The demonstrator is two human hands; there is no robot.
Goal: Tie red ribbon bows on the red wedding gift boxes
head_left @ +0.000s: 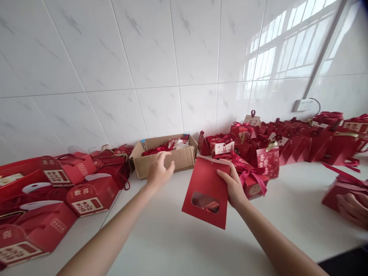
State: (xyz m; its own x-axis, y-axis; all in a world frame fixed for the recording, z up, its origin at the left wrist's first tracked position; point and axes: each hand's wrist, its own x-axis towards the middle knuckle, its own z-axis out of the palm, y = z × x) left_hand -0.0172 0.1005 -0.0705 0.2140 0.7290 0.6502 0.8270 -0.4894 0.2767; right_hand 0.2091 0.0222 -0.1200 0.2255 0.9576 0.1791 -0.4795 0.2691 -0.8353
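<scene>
My right hand (232, 183) grips a red paper gift bag (203, 178) by its upper right edge, thumb on the front face. The bag hangs tilted above the white table, and a clear window near its bottom shows something reddish inside. My left hand (160, 170) is empty, fingers apart and curved, just in front of an open cardboard box (184, 158). Dark red ribbons (157, 149) and small printed cards (178, 143) lie in that box. From this view I cannot tell whether my left fingers touch the box's edge.
Red gift boxes with handles (93, 193) crowd the table's left side. More red bags and ribboned boxes (254, 180) line the tiled wall to the right. At the right edge another person's hand (355, 209) holds a ribboned red box (335, 191). A power strip (304, 104) is on the wall.
</scene>
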